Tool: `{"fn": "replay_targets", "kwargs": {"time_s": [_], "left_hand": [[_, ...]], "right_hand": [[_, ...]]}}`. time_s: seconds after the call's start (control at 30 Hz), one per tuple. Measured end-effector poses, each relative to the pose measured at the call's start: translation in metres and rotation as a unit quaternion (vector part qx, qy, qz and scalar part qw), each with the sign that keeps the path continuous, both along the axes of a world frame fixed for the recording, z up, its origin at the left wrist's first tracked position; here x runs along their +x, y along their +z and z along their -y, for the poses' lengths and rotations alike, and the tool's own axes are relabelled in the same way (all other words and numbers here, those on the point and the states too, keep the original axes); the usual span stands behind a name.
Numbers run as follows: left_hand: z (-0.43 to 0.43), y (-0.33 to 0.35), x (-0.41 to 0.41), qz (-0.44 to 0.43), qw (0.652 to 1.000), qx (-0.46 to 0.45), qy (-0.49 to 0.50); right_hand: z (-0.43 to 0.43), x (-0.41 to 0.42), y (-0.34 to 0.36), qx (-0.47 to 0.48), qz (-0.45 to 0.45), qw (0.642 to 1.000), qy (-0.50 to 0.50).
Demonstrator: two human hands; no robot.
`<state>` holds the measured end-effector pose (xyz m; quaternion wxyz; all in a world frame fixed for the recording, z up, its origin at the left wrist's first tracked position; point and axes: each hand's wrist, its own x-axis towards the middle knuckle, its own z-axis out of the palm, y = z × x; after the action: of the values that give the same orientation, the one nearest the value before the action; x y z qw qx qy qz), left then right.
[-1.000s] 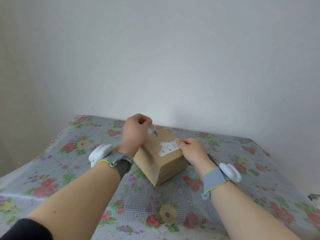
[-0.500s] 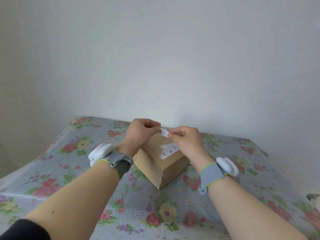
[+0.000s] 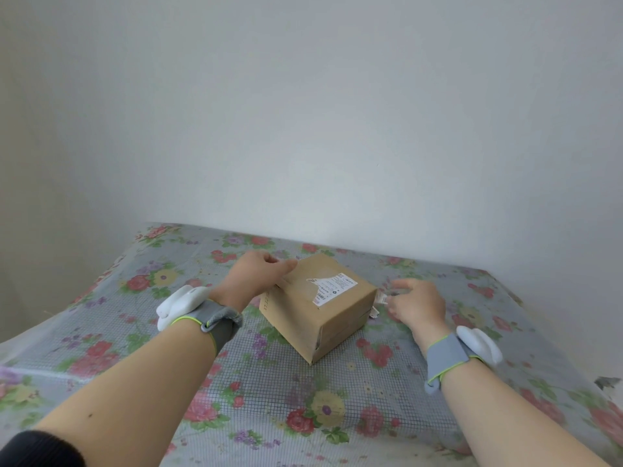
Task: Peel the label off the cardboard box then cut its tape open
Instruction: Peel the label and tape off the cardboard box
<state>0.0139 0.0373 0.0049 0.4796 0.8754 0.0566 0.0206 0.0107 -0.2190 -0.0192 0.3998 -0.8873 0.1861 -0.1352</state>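
Note:
The brown cardboard box (image 3: pixel 303 318) stands corner-on toward me on the flowered table. A torn white label (image 3: pixel 332 286) still sticks to its top, with bare ripped patches beside it. My left hand (image 3: pixel 259 278) holds the box at its far-left top edge, fingers curled down behind it and thumb lying along the edge. To the right of the box and low over the table, my right hand (image 3: pixel 416 305) pinches a small torn label piece (image 3: pixel 381 297). Another white scrap (image 3: pixel 373 311) lies on the table by the box's right side.
The table's flowered plastic cloth (image 3: pixel 236 382) ends at a plain white wall close behind the box. A small dark object (image 3: pixel 606 382) shows past the table's right edge. Both wrists carry grey bands with white devices.
My right hand took the torn label piece from above the box down to its right side. My left hand let go of the label and settled on the box's far-left edge.

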Motion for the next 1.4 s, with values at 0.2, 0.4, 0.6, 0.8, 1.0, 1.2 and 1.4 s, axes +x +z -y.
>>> {"fn": "replay_targets", "kwargs": {"time_s": [0.2,0.4,0.6,0.8,1.0,1.2,1.4], "left_hand": [[-0.004,0.001,-0.002,-0.049,0.997,0.026,-0.048],[-0.011,0.002,0.003,-0.02,1.0,0.007,-0.022],[-0.007,-0.007,0.001,-0.015,0.999,-0.036,-0.019],[-0.009,-0.008,0.0,-0.005,0.999,-0.047,-0.016],[-0.013,-0.003,0.001,0.024,0.998,-0.058,0.004],[-0.014,-0.002,0.001,0.025,0.998,-0.055,0.001],[-0.011,-0.007,0.002,0.026,0.998,-0.058,0.005]], "right_hand": [[0.003,-0.003,-0.013,-0.063,-0.041,0.997,0.031],[0.001,-0.004,-0.017,-0.139,-0.052,0.988,0.041],[-0.004,-0.007,-0.019,-0.158,-0.04,0.986,0.037],[-0.004,-0.007,-0.019,-0.162,-0.026,0.986,0.036],[-0.004,-0.006,-0.009,-0.137,0.026,0.99,0.017],[-0.016,-0.006,0.009,-0.083,0.094,0.992,0.032],[-0.052,-0.008,0.03,-0.027,0.112,0.975,0.189]]}}
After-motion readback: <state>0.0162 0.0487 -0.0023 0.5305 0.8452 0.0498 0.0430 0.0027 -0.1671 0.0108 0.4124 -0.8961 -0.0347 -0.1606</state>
